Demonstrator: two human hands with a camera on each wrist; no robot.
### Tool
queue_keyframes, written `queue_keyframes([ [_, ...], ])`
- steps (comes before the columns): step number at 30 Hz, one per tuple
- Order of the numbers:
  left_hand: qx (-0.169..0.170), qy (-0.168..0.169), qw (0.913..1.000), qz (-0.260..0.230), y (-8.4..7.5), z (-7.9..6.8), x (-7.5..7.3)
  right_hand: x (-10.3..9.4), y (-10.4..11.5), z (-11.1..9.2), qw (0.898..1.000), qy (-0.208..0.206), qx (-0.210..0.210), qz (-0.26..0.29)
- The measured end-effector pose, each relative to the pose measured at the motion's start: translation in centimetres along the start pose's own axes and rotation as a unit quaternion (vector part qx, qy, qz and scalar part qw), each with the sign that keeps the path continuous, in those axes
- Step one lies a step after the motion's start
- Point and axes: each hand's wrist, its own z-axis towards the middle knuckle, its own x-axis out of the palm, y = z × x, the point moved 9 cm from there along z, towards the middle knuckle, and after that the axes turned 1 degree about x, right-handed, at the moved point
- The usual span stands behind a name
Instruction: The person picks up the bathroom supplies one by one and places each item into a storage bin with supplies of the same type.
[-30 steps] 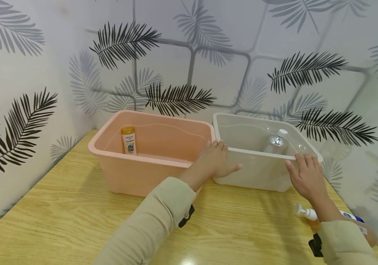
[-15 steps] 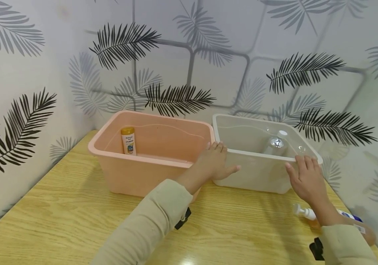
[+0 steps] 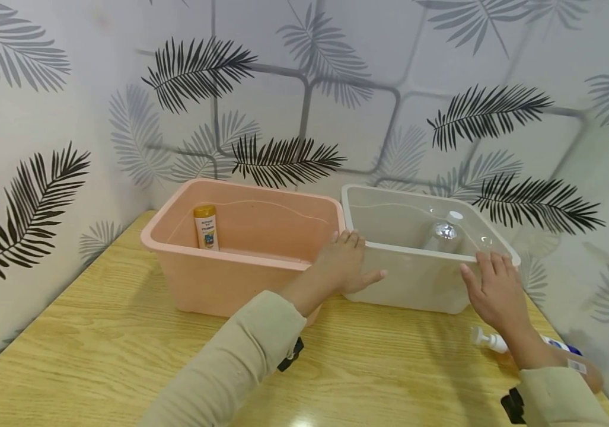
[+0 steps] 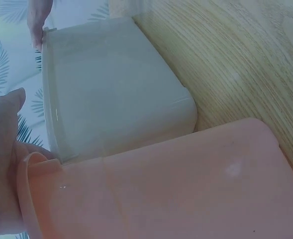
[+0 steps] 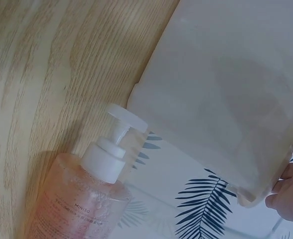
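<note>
In the head view a pink plastic bin (image 3: 240, 284) stands beside a pale grey plastic bin (image 3: 416, 281). My left hand (image 3: 341, 261) rests on the rims where the two meet, its thumb pointing right along the grey wall. At the grey bin's right front corner, my right hand (image 3: 496, 290) lies with its fingertips over the rim and its thumb against the outside. A small white bottle with a yellow cap (image 3: 207, 228) stands inside the pink bin. A clear bottle with a white cap (image 3: 443, 234) is in the grey one, its lower part hidden.
Beneath my right forearm lies a pump bottle (image 5: 81, 199) with pinkish liquid and a white pump, partly covered. Near it shows a white and blue item (image 3: 563, 346). The wooden table (image 3: 96, 350) meets a leaf-patterned wall (image 3: 283, 112) behind the bins.
Both hands keep their places on the rims. The view shifts very slightly, and the left forearm sits a little lower and farther left.
</note>
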Motion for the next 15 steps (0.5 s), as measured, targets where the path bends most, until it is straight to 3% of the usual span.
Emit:
queue_keyframes([
  [15, 0.013, -0.002, 0.9999, -0.008, -0.34, -0.82, 0.02, -0.52, 0.36, -0.69, 1.000, 0.000, 0.006, -0.005],
])
